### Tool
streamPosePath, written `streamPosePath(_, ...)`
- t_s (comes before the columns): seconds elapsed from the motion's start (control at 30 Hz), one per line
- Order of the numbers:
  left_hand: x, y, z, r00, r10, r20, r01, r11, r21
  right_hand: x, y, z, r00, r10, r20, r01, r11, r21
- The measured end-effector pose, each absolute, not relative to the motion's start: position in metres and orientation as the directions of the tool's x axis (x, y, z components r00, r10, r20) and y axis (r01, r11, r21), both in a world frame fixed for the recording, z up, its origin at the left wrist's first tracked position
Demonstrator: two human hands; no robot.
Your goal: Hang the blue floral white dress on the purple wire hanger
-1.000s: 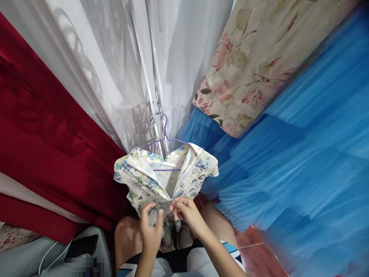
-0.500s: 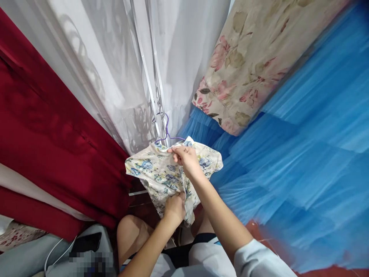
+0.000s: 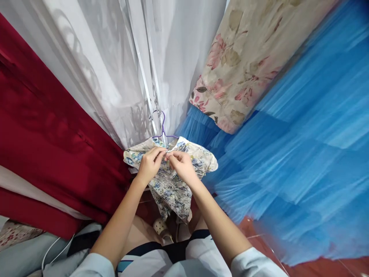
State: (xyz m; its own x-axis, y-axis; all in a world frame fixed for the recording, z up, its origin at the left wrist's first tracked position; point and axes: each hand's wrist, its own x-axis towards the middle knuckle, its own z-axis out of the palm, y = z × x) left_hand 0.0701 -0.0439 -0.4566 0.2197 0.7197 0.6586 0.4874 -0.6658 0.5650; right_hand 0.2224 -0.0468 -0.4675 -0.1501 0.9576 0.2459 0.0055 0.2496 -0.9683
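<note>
A white shirt with blue and yellow flowers (image 3: 173,188) hangs on a purple hanger (image 3: 163,125) in front of me. The hanger's hook is at the white straps behind it. My left hand (image 3: 151,163) pinches the shirt at the neckline, from the left. Right beside it, my right hand (image 3: 181,163) pinches the neckline from the other side. The fingertips of both hands almost meet at the collar's front middle. Whatever small part lies between them is too small to make out.
White curtains (image 3: 184,57) hang behind, with red cloth (image 3: 52,127) on the left. To the right are a cream floral cloth (image 3: 242,65) and layered blue tulle (image 3: 302,165). A white cable (image 3: 56,254) lies over grey fabric at lower left; red tiles (image 3: 259,238) show below.
My left hand has moved up from the lower front of the shirt to the neckline, beside my right hand. The shirt's lower part now hangs loose. The view has shifted slightly.
</note>
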Motion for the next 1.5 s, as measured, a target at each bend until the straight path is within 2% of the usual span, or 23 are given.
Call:
streamPosePath(0.07, 0.071, -0.039, -0.452, 0.218, 0.692, 0.688, 0.515, -0.681, 0.522, 0.218, -0.041, -0.475, -0.128, 0.957, 0.261, 0.081, 0.273, -0.959)
streamPosePath(0.13, 0.067, -0.038, -0.448, 0.126, 0.680, 0.722, 0.536, -0.659, 0.527, 0.215, -0.037, -0.485, -0.110, 0.955, 0.276, 0.138, 0.289, -0.947)
streamPosePath(0.27, 0.032, -0.022, -0.446, -0.279, 0.614, 0.738, 0.483, -0.574, 0.661, 0.215, -0.042, -0.501, -0.130, 0.948, 0.290, 0.183, 0.310, -0.933)
streamPosePath(0.33, 0.004, -0.007, -0.454, -0.481, 0.611, 0.629, 0.314, -0.550, 0.774, 0.219, -0.053, -0.507, -0.154, 0.944, 0.291, 0.185, 0.316, -0.930)
streamPosePath(0.4, -0.024, 0.008, -0.472, -0.640, 0.669, 0.378, 0.005, -0.488, 0.873, 0.224, -0.067, -0.512, -0.172, 0.941, 0.293, 0.198, 0.324, -0.925)
streamPosePath(0.43, -0.035, 0.013, -0.483, -0.684, 0.692, 0.231, -0.149, -0.443, 0.884, 0.227, -0.074, -0.514, -0.180, 0.940, 0.290, 0.204, 0.325, -0.924)
streamPosePath(0.5, -0.048, 0.017, -0.511, -0.684, 0.730, -0.005, -0.366, -0.338, 0.867, 0.233, -0.086, -0.520, -0.190, 0.942, 0.277, 0.205, 0.314, -0.927)
streamPosePath(0.53, -0.049, 0.017, -0.525, -0.660, 0.748, -0.078, -0.422, -0.283, 0.861, 0.236, -0.090, -0.524, -0.184, 0.946, 0.267, 0.194, 0.301, -0.934)
streamPosePath(0.63, -0.035, 0.008, -0.562, -0.546, 0.805, -0.232, -0.527, -0.115, 0.842, 0.252, -0.096, -0.539, -0.100, 0.973, 0.208, 0.128, 0.220, -0.967)
streamPosePath(0.73, -0.009, -0.003, -0.587, -0.469, 0.829, -0.305, -0.575, -0.024, 0.818, 0.277, -0.095, -0.560, 0.045, 0.991, 0.127, 0.048, 0.125, -0.991)
streamPosePath(0.87, 0.015, -0.008, -0.597, -0.454, 0.850, -0.267, -0.561, -0.041, 0.827, 0.304, -0.094, -0.585, 0.178, 0.979, 0.102, 0.073, 0.091, -0.993)
streamPosePath(0.97, 0.018, -0.004, -0.592, -0.513, 0.847, -0.137, -0.485, -0.155, 0.861, 0.312, -0.094, -0.596, 0.155, 0.984, 0.082, 0.129, 0.062, -0.990)
streamPosePath(1.1, 0.014, -0.005, -0.578, -0.617, 0.783, 0.078, -0.277, -0.309, 0.910, 0.310, -0.097, -0.604, 0.132, 0.990, 0.045, 0.147, 0.026, -0.989)
streamPosePath(1.2, 0.018, -0.018, -0.564, -0.576, 0.761, 0.299, -0.006, -0.370, 0.929, 0.302, -0.101, -0.605, 0.090, 0.996, 0.022, 0.146, 0.009, -0.989)
streamPosePath(1.27, 0.024, -0.028, -0.555, -0.477, 0.747, 0.462, 0.266, -0.378, 0.887, 0.294, -0.105, -0.605, 0.048, 0.999, 0.014, 0.146, 0.007, -0.989)
streamPosePath(1.33, 0.031, -0.032, -0.549, -0.434, 0.728, 0.531, 0.451, -0.335, 0.827, 0.286, -0.109, -0.603, 0.005, 1.000, 0.014, 0.146, 0.013, -0.989)
streamPosePath(1.4, 0.035, -0.028, -0.545, -0.530, 0.714, 0.458, 0.367, -0.294, 0.882, 0.278, -0.113, -0.599, -0.045, 0.999, 0.016, 0.148, 0.022, -0.989)
streamPosePath(1.5, 0.028, -0.012, -0.548, -0.659, 0.716, 0.230, 0.008, -0.298, 0.954, 0.270, -0.119, -0.591, -0.140, 0.989, 0.040, 0.152, 0.062, -0.986)
